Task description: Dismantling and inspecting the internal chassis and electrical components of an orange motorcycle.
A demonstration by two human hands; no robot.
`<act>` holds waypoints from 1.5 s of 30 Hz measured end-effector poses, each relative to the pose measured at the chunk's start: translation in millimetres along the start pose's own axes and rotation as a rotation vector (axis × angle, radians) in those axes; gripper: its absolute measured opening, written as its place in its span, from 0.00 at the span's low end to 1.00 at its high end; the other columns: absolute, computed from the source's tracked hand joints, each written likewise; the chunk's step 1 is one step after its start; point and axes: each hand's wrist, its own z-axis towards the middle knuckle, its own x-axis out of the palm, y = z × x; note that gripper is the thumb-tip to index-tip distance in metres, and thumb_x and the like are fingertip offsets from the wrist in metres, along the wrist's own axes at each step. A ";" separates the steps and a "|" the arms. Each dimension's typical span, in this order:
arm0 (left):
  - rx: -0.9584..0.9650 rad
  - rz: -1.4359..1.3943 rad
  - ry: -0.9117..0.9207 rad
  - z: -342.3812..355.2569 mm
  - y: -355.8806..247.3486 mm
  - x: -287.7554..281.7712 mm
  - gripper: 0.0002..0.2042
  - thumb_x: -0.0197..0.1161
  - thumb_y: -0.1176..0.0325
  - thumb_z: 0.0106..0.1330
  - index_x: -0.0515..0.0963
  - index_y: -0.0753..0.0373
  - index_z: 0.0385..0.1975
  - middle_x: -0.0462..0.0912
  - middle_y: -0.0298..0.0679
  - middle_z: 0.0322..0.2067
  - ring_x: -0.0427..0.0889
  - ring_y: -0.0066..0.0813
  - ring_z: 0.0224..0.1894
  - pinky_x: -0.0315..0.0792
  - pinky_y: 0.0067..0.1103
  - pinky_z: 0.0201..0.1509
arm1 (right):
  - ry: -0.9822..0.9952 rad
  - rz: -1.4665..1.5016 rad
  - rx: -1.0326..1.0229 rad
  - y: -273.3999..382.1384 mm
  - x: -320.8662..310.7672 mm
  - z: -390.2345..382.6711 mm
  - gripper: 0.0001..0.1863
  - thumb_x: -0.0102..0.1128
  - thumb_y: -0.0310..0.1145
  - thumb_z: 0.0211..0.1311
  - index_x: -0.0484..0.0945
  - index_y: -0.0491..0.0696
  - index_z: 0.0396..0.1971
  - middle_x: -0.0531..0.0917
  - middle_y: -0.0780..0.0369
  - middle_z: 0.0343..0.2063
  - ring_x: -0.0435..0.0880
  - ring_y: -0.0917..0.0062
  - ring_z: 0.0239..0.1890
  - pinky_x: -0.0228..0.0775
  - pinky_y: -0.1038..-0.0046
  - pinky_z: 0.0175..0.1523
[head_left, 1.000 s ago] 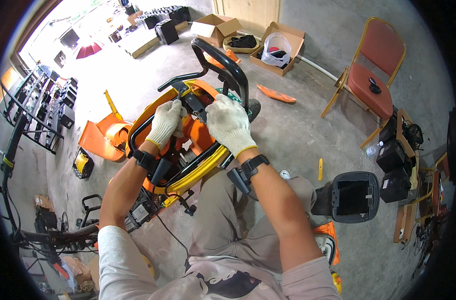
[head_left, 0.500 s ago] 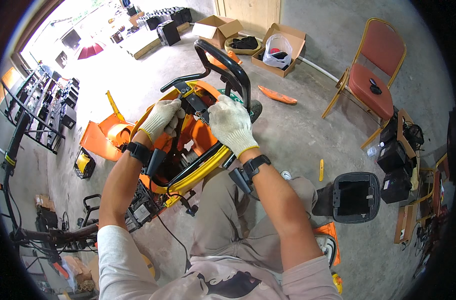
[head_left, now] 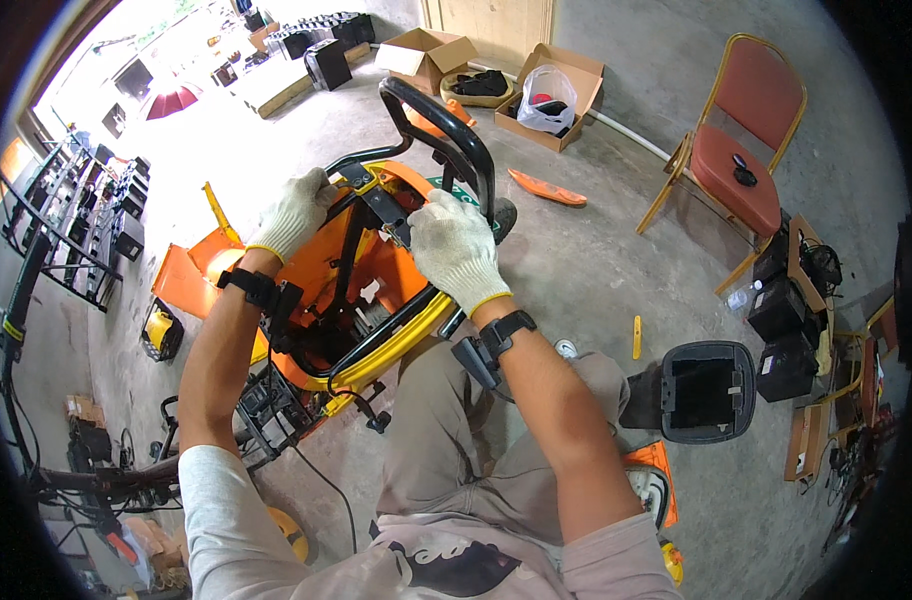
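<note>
Both my hands wear white knit gloves and work at an orange and yellow machine body (head_left: pixel 416 330) with an open, hollow inside. My left hand (head_left: pixel 294 215) is at the body's far left rim, its fingers curled close to the end of a bent black tube (head_left: pixel 371 155); what lies in them is hidden. My right hand (head_left: pixel 454 245) is closed beside a small black box-shaped part (head_left: pixel 386 207) at the top of the body, and its grip is hidden too. A tall black looped handle (head_left: pixel 481 150) rises just beyond my right hand. Black struts and wiring show inside the body.
A red padded chair (head_left: pixel 741 190) stands at the right, with dark glasses on its seat. Open cardboard boxes (head_left: pixel 426 55) sit at the back. Loose orange panels (head_left: pixel 191 270) lie at left. A black bin-like frame (head_left: pixel 708 390) and a yellow strip (head_left: pixel 637 338) lie on the floor at right.
My left hand has moved up and to the left, away from the black strut to the body's rim. My right hand stays beside the black box-shaped part. The view has shifted slightly.
</note>
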 end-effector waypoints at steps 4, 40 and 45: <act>0.056 -0.127 0.085 8.3 12.8 -1.7 0.14 0.59 0.60 0.77 0.82 0.64 0.47 0.88 0.50 0.40 0.87 0.44 0.45 0.77 0.37 0.52 | 0.003 0.011 -0.046 0.2 -2.0 0.0 0.09 0.60 0.31 0.62 0.88 0.47 0.32 0.84 0.56 0.42 0.84 0.61 0.50 0.76 0.60 0.56; -0.404 -0.902 0.369 -13.9 -22.5 19.2 0.15 0.55 0.61 0.78 0.77 0.63 0.31 0.78 0.37 0.17 0.76 0.30 0.13 0.73 0.29 0.16 | 0.016 -0.030 -0.016 1.1 -1.0 0.0 0.08 0.62 0.33 0.62 0.90 0.51 0.33 0.84 0.59 0.44 0.85 0.63 0.50 0.76 0.62 0.59; -0.297 -0.585 0.413 4.0 -11.0 6.2 0.18 0.57 0.55 0.79 0.80 0.65 0.35 0.81 0.36 0.19 0.79 0.27 0.16 0.77 0.26 0.19 | 0.003 -0.011 0.000 0.3 0.5 0.3 0.08 0.62 0.32 0.61 0.90 0.50 0.34 0.84 0.59 0.44 0.86 0.62 0.49 0.76 0.61 0.59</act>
